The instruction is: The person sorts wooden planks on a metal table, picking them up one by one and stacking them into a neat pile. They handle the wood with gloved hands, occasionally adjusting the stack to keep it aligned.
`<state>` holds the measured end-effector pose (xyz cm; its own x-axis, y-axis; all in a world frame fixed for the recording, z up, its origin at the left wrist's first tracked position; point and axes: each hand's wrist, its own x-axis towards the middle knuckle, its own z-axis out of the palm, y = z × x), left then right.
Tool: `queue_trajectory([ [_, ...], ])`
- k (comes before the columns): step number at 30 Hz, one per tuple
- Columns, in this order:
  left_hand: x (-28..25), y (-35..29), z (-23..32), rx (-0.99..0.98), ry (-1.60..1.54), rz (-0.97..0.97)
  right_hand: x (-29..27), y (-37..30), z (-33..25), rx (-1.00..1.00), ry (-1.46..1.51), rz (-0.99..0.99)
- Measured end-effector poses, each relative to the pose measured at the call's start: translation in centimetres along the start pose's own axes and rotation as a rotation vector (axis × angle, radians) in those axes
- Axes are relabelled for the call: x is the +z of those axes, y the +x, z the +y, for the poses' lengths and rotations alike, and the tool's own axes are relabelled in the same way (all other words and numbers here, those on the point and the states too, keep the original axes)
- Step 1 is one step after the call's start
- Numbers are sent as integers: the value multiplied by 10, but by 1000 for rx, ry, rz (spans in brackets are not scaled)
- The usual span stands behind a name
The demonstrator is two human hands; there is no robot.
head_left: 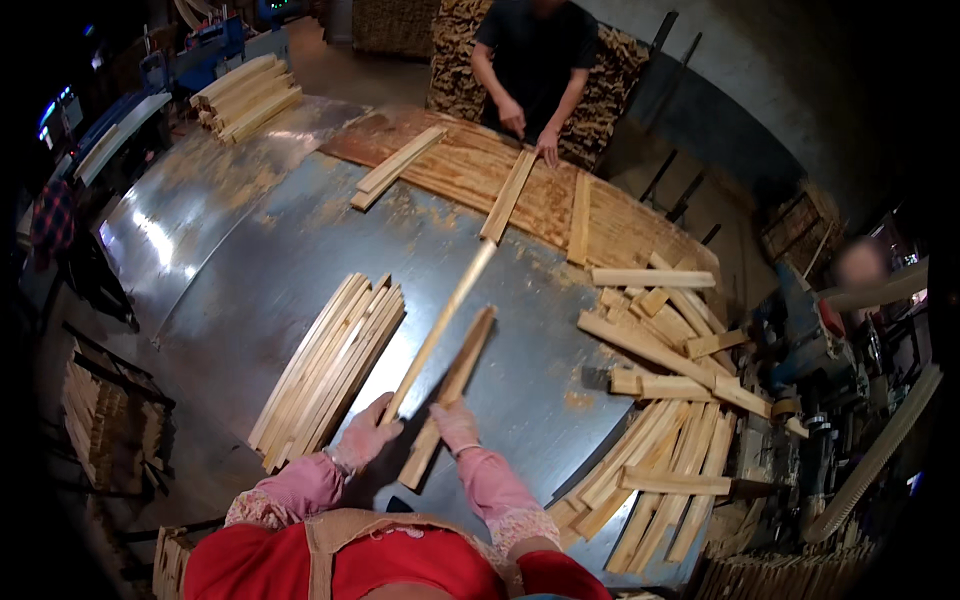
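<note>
My left hand (362, 438) is closed on the near end of a long, thin wooden strip (440, 325), which slants up and away across the metal tabletop. My right hand (457, 427) grips a broader wooden slat (462, 368) around its lower half; this slat lies at a similar slant, just right of the strip. Both forearms wear pink sleeves. To the left of my left hand rests a neat stack of slightly curved slats (330, 365). Beyond the strip's far end lies another board (508, 197), reaching toward a co-worker.
Opposite me, a co-worker's hands (547, 148) are at the far board's end, over a plywood sheet (470, 180). Loose wood pieces (665, 330) are jumbled at the right, above more slats (655, 470). A wood pile (245, 97) stands far left. Machinery (800, 330) borders the table's right side.
</note>
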<state>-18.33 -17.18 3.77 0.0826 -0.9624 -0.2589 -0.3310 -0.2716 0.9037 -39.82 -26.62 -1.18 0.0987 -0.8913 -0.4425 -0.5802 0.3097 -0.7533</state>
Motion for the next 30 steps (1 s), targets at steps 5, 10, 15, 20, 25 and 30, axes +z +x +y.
queue_trajectory([
  [5,-40,-7,13,-213,-718,-173,154,-31,-4,-374,-430,-363],
  [10,-75,-16,-26,-261,-803,-167,221,-32,24,-402,-342,-595],
  [15,-80,-10,-16,-307,-848,-211,131,-47,-11,120,157,-647],
  [20,-41,25,-11,-310,-833,-200,108,-55,34,171,795,-563],
  [25,-16,49,-12,-128,-673,-221,89,-96,-30,166,645,-141],
  [30,-5,61,9,-158,-508,-300,83,-95,-19,135,631,44],
])
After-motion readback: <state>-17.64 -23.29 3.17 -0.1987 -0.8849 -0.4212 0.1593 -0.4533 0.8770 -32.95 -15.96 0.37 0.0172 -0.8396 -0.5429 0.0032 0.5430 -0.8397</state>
